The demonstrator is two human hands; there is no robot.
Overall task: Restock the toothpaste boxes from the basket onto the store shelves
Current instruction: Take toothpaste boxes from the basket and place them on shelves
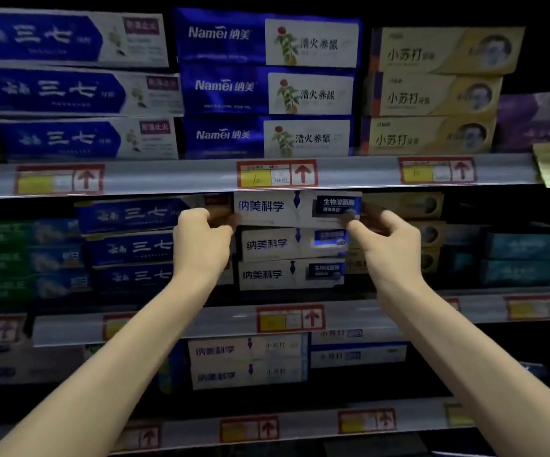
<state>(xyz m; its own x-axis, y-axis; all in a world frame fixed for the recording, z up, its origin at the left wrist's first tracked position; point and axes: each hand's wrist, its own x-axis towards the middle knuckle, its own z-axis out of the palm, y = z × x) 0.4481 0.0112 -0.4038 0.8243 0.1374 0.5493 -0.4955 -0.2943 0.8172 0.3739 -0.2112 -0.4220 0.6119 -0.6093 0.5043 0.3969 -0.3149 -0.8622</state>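
Hands held a white toothpaste box [286,209] by its ends: left hand [201,239] pinched the left end, right hand [389,239] the right. The box lay atop two matching boxes [267,245] on the middle shelf [217,321].

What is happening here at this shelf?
A person holds a long white cardboard toothpaste box by its ends, the left hand pinching one end, the right hand the other. It is directly above two matching white boxes on the middle shelf; whether it already rests on them is unclear.
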